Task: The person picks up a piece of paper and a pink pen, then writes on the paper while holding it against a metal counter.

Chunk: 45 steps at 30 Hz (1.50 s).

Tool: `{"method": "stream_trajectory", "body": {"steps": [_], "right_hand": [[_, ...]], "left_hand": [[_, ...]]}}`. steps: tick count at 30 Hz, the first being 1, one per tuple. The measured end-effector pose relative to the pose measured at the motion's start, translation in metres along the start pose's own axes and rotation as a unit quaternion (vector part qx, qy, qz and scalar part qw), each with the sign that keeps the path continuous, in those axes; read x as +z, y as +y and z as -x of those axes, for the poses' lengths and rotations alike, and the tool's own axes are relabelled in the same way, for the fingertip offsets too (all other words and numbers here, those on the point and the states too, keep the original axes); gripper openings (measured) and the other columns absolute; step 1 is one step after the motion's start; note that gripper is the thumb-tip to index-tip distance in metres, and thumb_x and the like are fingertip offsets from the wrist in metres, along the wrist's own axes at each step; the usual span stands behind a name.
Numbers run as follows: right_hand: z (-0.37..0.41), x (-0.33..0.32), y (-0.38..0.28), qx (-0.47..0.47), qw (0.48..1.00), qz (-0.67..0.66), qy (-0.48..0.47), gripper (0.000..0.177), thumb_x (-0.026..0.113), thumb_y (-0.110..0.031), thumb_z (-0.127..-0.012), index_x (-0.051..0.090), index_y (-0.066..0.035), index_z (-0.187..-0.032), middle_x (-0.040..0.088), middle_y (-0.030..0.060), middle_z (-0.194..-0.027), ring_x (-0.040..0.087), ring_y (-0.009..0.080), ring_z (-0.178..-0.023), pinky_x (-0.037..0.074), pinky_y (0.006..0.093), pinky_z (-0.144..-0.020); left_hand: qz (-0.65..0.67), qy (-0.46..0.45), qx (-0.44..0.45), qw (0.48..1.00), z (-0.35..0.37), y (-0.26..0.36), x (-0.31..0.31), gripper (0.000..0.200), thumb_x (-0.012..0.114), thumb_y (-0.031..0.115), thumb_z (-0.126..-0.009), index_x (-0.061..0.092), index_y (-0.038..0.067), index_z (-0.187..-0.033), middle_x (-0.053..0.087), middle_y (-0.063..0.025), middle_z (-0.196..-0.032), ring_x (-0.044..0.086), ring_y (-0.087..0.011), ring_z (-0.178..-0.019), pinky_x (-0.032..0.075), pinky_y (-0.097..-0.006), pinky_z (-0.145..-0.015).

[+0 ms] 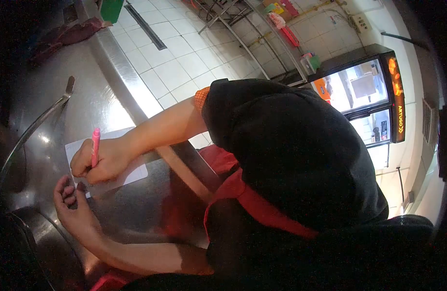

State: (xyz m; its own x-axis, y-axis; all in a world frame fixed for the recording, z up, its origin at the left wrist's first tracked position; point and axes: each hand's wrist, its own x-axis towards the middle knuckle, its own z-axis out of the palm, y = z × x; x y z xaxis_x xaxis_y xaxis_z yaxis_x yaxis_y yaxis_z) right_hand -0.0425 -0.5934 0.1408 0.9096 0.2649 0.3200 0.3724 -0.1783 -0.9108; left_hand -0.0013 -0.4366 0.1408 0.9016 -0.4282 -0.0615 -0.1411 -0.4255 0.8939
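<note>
Pink marker [96,140] rises steeply from the pinching fingers of the right hand [112,160], over the white paper [134,173], its tip hidden; the left hand [81,217], fingers loosely curled, lies at the paper's edge.

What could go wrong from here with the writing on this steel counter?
The white sheet might skid on the smooth steel counter, since the left hand only sits by its edge, fingers curled. The right hand, gripping the pink marker, lies across the sheet and could smudge any fresh ink beneath it.
</note>
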Motion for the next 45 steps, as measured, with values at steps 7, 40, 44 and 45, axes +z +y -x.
{"method": "stream_trajectory", "body": {"steps": [7, 40, 44, 45], "right_hand": [[0.0, -0.001, 0.004, -0.01, 1.0, 0.005, 0.001, 0.017, 0.049, -0.012, -0.06, 0.043, 0.002, -0.054, 0.043, 0.0097, -0.053, 0.045, 0.0182, -0.051, 0.035, 0.0294, -0.045], [-0.001, -0.002, -0.013, 0.008, 0.998, -0.012, 0.063, 0.016, 0.047, -0.005, -0.058, 0.035, 0.002, -0.05, 0.036, 0.0102, -0.05, 0.039, 0.0195, -0.046, 0.03, 0.0308, -0.045], [-0.001, -0.002, -0.007, 0.0, 0.998, -0.002, 0.061, 0.017, 0.047, -0.005, -0.058, 0.034, 0.002, -0.05, 0.036, 0.0102, -0.05, 0.039, 0.0194, -0.046, 0.03, 0.0307, -0.044], [-0.001, -0.002, -0.005, 0.0, 0.998, -0.002, 0.061, 0.017, 0.047, -0.005, -0.058, 0.034, 0.002, -0.05, 0.036, 0.0102, -0.05, 0.039, 0.0194, -0.046, 0.03, 0.0307, -0.044]], "left_hand": [[-0.013, -0.002, -0.016, 1.0, 0.001, 0.003, -0.001, 0.031, 0.058, 0.007, -0.069, 0.049, 0.008, -0.099, 0.048, -0.0025, -0.076, 0.044, -0.01, -0.065, 0.038, -0.0215, -0.06], [-0.034, 0.001, -0.001, 0.999, -0.002, 0.003, 0.0, 0.032, 0.058, 0.008, -0.069, 0.049, 0.008, -0.1, 0.047, -0.0019, -0.075, 0.042, -0.0101, -0.063, 0.038, -0.0222, -0.06], [-0.014, -0.003, -0.001, 1.0, -0.002, -0.001, 0.0, 0.032, 0.058, 0.01, -0.069, 0.049, 0.007, -0.1, 0.048, -0.0031, -0.076, 0.043, -0.0104, -0.063, 0.039, -0.0226, -0.06], [-0.021, -0.005, -0.004, 1.0, -0.002, 0.0, -0.001, 0.032, 0.059, 0.011, -0.069, 0.049, 0.007, -0.1, 0.049, -0.0034, -0.076, 0.043, -0.0105, -0.064, 0.039, -0.0228, -0.06]]}}
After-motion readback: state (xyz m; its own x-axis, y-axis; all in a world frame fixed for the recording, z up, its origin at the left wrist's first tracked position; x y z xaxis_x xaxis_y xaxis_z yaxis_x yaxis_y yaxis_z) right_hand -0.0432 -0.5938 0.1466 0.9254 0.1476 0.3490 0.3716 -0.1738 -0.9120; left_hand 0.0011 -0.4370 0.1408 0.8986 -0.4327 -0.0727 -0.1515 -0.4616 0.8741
